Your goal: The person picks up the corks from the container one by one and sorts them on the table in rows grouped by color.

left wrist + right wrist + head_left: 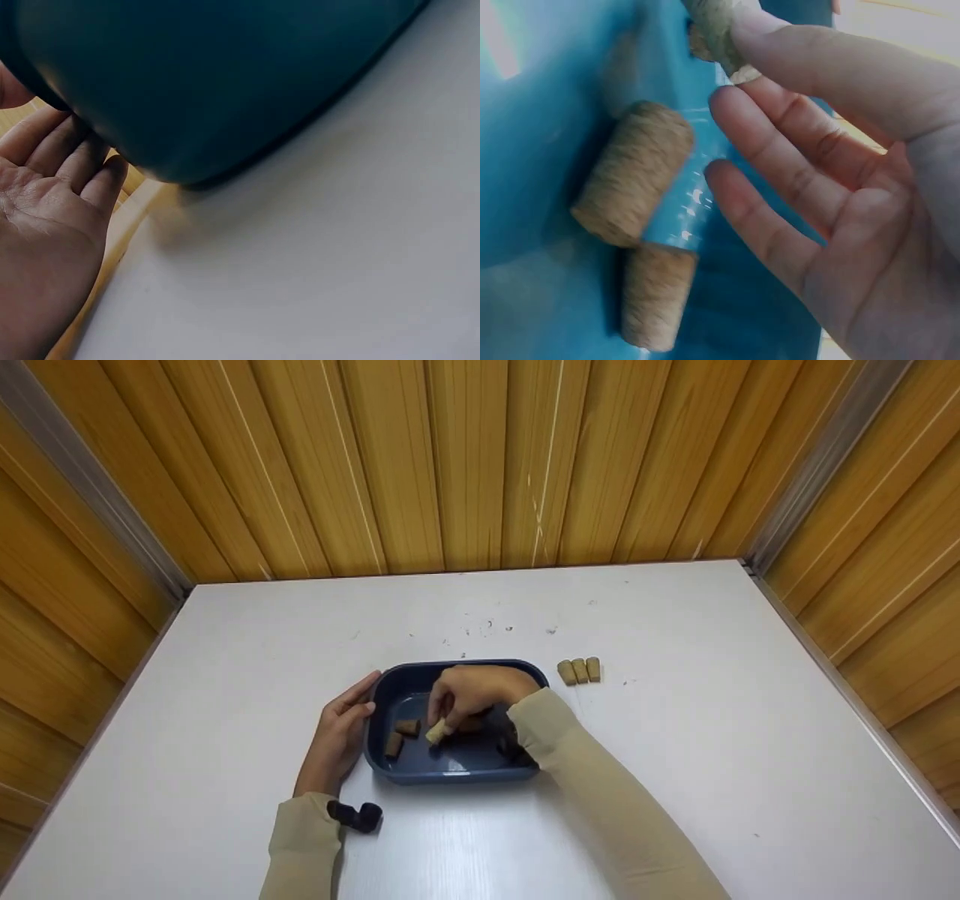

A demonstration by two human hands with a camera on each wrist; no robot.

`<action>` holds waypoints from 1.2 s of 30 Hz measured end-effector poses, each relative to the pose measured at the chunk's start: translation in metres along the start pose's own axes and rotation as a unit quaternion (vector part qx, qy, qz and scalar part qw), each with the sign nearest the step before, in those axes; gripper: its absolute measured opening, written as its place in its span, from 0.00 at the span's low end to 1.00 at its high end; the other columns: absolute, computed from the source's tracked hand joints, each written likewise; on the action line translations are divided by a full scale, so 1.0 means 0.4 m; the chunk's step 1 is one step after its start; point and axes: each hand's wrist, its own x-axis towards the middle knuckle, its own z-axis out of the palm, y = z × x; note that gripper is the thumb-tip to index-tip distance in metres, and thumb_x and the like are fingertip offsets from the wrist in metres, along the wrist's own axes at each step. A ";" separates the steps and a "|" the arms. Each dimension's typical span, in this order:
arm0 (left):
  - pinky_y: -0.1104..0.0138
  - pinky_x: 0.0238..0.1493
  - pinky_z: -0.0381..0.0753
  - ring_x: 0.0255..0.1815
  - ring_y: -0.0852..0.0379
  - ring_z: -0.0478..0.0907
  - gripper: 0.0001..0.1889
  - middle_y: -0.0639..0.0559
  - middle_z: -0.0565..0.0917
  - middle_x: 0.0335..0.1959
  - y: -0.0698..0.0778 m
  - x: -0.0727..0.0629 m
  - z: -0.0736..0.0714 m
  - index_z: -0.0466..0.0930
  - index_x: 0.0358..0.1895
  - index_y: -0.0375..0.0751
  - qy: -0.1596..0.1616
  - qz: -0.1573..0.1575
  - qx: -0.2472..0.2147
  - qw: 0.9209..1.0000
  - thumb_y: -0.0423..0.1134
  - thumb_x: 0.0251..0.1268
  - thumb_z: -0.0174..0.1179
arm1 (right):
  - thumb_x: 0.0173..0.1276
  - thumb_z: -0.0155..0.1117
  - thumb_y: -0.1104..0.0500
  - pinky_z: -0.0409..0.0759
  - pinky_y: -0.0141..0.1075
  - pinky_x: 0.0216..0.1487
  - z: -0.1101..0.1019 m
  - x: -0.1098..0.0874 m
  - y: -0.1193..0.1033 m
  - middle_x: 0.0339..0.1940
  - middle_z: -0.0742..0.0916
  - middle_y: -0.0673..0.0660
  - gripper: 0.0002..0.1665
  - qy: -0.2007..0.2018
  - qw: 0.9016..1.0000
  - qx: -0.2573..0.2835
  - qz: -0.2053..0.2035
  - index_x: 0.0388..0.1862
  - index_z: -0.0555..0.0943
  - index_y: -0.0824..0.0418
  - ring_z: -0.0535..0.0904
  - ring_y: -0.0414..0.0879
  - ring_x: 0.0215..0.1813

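Right wrist view: hand (855,217) pinches a cork (714,30), other fingers (776,155) apparently relaxed.

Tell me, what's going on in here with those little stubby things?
A person's right hand pinches one cork inside the rim of a blue tray, while the left hand rests against the tray's left end. Other corks lie in the tray. Three more corks sit in a row on the white table, off to its right.
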 end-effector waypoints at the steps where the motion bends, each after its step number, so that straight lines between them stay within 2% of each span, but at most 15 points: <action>1: 0.77 0.67 0.67 0.66 0.68 0.70 0.28 0.41 0.68 0.70 0.000 0.001 -0.001 0.62 0.69 0.27 0.000 0.001 0.001 1.000 0.22 0.63 0.47 | 0.56 0.71 0.65 0.79 0.27 0.33 -0.005 -0.005 -0.001 0.35 0.89 0.52 0.12 0.001 1.000 0.007 -0.003 0.41 0.88 0.57 0.80 0.36 0.31; 7: 0.75 0.66 0.68 0.65 0.67 0.71 0.28 0.43 0.70 0.69 -0.001 0.001 -0.003 0.62 0.69 0.27 0.000 -0.002 -0.009 1.000 0.22 0.63 0.47 | 0.58 0.68 0.67 0.79 0.27 0.35 -0.036 -0.038 0.000 0.39 0.88 0.52 0.15 0.018 0.999 0.024 -0.026 0.45 0.87 0.56 0.80 0.38 0.36; 13: 0.76 0.66 0.68 0.65 0.69 0.71 0.28 0.45 0.71 0.69 0.002 -0.001 -0.001 0.61 0.69 0.26 -0.003 0.000 -0.009 1.000 0.22 0.63 0.47 | 0.60 0.68 0.65 0.81 0.27 0.38 -0.062 -0.073 0.011 0.43 0.85 0.54 0.14 0.035 0.996 0.048 -0.067 0.45 0.87 0.57 0.81 0.38 0.39; 20: 0.76 0.66 0.67 0.65 0.69 0.70 0.28 0.44 0.70 0.70 0.003 -0.001 0.001 0.60 0.69 0.26 -0.002 0.002 -0.006 1.000 0.21 0.64 0.46 | 0.62 0.67 0.63 0.81 0.27 0.44 -0.083 -0.109 0.034 0.44 0.86 0.56 0.13 0.064 0.993 0.028 -0.099 0.47 0.86 0.59 0.82 0.39 0.42; 27: 0.76 0.67 0.66 0.68 0.66 0.68 0.28 0.41 0.66 0.72 0.003 0.000 0.001 0.63 0.69 0.28 0.006 -0.008 0.030 0.999 0.22 0.63 0.45 | 0.63 0.66 0.64 0.82 0.32 0.52 -0.102 -0.155 0.058 0.46 0.88 0.59 0.13 0.089 0.990 0.065 -0.093 0.46 0.85 0.64 0.84 0.44 0.47; 31: 0.75 0.69 0.64 0.71 0.62 0.64 0.28 0.40 0.64 0.72 0.005 -0.001 0.001 0.62 0.69 0.28 0.004 -0.011 0.027 1.000 0.22 0.63 0.45 | 0.62 0.67 0.62 0.81 0.35 0.56 -0.111 -0.185 0.075 0.47 0.87 0.59 0.14 0.118 0.986 0.072 -0.092 0.47 0.85 0.63 0.83 0.46 0.48; 36: 0.76 0.68 0.65 0.70 0.65 0.65 0.28 0.40 0.64 0.72 0.004 0.000 0.001 0.62 0.69 0.27 0.005 -0.012 0.016 1.000 0.22 0.63 0.46 | 0.63 0.67 0.61 0.82 0.36 0.53 -0.112 -0.222 0.101 0.48 0.86 0.59 0.18 0.151 0.981 0.087 -0.087 0.52 0.83 0.62 0.83 0.48 0.49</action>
